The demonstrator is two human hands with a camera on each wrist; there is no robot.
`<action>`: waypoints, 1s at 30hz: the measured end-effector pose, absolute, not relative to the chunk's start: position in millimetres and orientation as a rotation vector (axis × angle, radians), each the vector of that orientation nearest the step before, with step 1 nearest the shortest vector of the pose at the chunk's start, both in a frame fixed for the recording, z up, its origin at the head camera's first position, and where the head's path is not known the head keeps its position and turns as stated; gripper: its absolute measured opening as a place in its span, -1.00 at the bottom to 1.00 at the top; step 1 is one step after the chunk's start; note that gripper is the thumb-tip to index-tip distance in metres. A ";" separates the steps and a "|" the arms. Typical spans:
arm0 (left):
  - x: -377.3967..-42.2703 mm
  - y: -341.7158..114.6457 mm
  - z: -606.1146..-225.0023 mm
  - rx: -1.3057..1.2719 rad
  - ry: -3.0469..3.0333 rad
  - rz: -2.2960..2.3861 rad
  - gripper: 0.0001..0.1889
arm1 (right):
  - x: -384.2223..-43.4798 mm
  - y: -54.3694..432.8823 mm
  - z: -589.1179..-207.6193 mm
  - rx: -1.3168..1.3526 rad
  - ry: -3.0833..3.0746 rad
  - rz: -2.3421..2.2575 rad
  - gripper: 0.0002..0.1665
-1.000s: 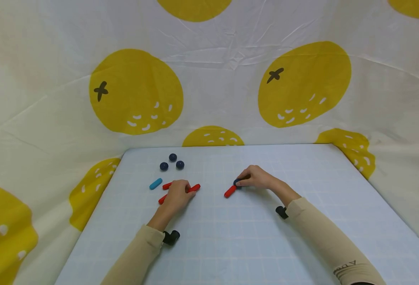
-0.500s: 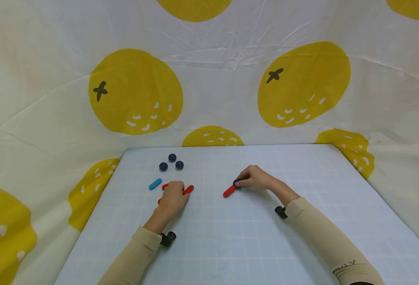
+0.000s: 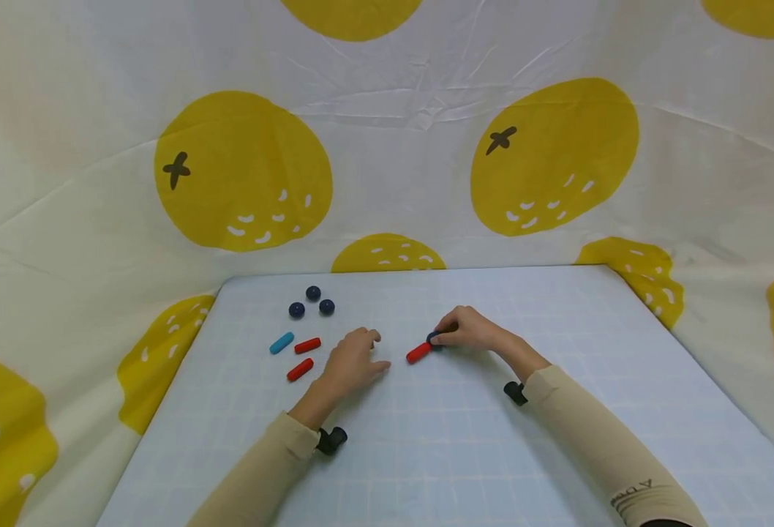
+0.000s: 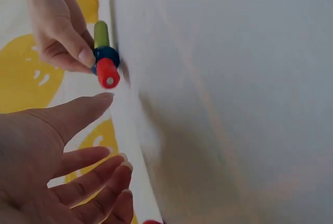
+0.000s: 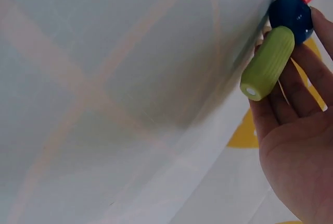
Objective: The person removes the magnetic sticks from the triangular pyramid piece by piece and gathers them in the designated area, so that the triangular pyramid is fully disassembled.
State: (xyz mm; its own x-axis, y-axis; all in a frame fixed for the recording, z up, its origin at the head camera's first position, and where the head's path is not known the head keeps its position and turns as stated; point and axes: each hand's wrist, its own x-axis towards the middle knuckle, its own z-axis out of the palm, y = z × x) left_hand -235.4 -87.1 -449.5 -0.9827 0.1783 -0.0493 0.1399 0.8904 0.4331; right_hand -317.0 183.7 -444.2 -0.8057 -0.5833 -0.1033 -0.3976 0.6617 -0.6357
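Observation:
My right hand (image 3: 471, 328) pinches a dark blue ball (image 5: 291, 18) between thumb and fingers. From that ball a red rod (image 3: 418, 353) points toward the left hand, and a ribbed green rod (image 5: 268, 65) sticks out on the opposite side, hidden in the head view. A small pale dot marks the end of each rod. My left hand (image 3: 350, 364) hovers just left of the red rod, fingers spread and slightly bent, with nothing visible between them. In the left wrist view, its thumb (image 4: 86, 112) is near the red rod's tip, apart from it.
To the left lie two loose red rods (image 3: 307, 345) and one light blue rod (image 3: 282, 343). Behind them several dark blue balls (image 3: 313, 293) form a small cluster. A white tabletop (image 3: 466, 454) with faint lines meets a fruit-patterned cloth (image 3: 400, 176) at the back.
My left hand first drew left with a red rod at its fingers, then moved right and spread its fingers; that rod no longer shows there. The right hand keeps its hold nearly in place.

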 end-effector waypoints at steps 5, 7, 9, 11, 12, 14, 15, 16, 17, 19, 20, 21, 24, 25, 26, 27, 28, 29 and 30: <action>-251.2 -66.3 -458.8 0.408 2.798 0.842 -0.57 | -315.4 183.2 -444.0 -0.800 2.591 -0.864 -0.79; -259.1 -61.0 -462.5 0.451 2.750 0.904 -0.62 | -315.4 182.3 -444.4 -0.802 2.591 -0.865 -0.80; -265.7 -58.0 -464.9 0.507 2.725 0.948 -0.69 | -315.5 181.7 -444.4 -0.806 2.592 -0.861 -0.79; -270.1 -56.4 -465.8 0.545 2.725 0.975 -0.76 | -315.9 181.9 -444.1 -0.805 2.596 -0.849 -0.77; -271.8 -56.0 -466.5 0.558 2.728 0.989 -0.78 | -316.6 182.2 -444.2 -0.808 2.595 -0.843 -0.76; -274.0 -55.8 -467.1 0.580 2.735 1.010 -0.81 | -317.6 183.8 -443.2 -0.812 2.588 -0.830 -0.72; -275.0 -55.5 -467.6 0.585 2.739 1.011 -0.81 | -318.0 185.0 -442.6 -0.812 2.582 -0.821 -0.69; -275.8 -55.8 -467.9 0.582 2.741 1.013 -0.81 | -318.7 185.8 -441.9 -0.816 2.570 -0.816 -0.67; -276.3 -56.0 -468.0 0.581 2.739 1.017 -0.81 | -319.7 186.6 -441.5 -0.823 2.556 -0.812 -0.64; -277.3 -56.3 -468.2 0.579 2.736 1.015 -0.80 | -321.1 188.1 -440.1 -0.835 2.520 -0.809 -0.60; -277.5 -56.3 -468.1 0.578 2.735 1.015 -0.80 | -321.7 188.7 -439.5 -0.843 2.502 -0.806 -0.59; -277.7 -56.2 -468.0 0.577 2.734 1.018 -0.80 | -322.1 189.2 -439.0 -0.847 2.485 -0.808 -0.59; -277.7 -56.3 -467.6 0.572 2.731 1.025 -0.81 | -323.6 189.2 -438.3 -0.868 2.445 -0.821 -0.63; -277.6 -56.3 -467.4 0.569 2.727 1.028 -0.82 | -324.0 189.1 -438.4 -0.874 2.438 -0.827 -0.64; -277.6 -56.3 -467.3 0.568 2.726 1.032 -0.82 | -324.4 188.9 -438.6 -0.878 2.434 -0.833 -0.65; -277.6 -56.3 -467.1 0.569 2.725 1.034 -0.83 | -324.8 188.8 -438.9 -0.881 2.431 -0.840 -0.66; -277.6 -56.2 -466.9 0.567 2.724 1.033 -0.84 | -324.7 188.8 -439.0 -0.883 2.432 -0.843 -0.67; -277.4 -56.1 -466.6 0.568 2.722 1.035 -0.85 | -324.6 188.8 -439.2 -0.882 2.433 -0.846 -0.67; -277.3 -56.1 -466.4 0.569 2.720 1.033 -0.85 | -324.8 188.8 -439.6 -0.884 2.435 -0.849 -0.67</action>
State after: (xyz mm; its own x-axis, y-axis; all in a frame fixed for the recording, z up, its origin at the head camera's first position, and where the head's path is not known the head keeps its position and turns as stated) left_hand -277.3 -56.1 -466.4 -0.9115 0.4104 -0.0287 0.2879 0.6862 0.6680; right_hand -324.8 188.8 -439.6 -0.7136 -0.6803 -0.1672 -0.4287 0.6129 -0.6637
